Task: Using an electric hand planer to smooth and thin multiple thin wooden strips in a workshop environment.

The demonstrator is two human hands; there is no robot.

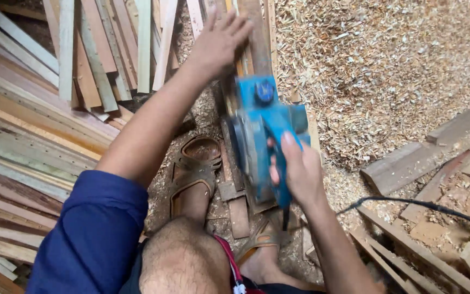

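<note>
My right hand point(296, 170) grips the handle of a blue electric planer point(263, 130), which rests on a long narrow wooden strip point(257, 38) running away from me. My left hand point(220, 39) reaches forward beyond the planer, fingers spread, pressing on or hovering at the strip's left side; contact is hard to tell. The planer is blurred. Its black cord point(425, 207) trails off to the right.
Stacked wooden slats point(39, 125) fill the left side and top left. A thick bed of wood shavings point(387, 71) covers the right. Offcut blocks point(425, 158) lie at right. My sandalled feet point(194, 174) stand beside the strip.
</note>
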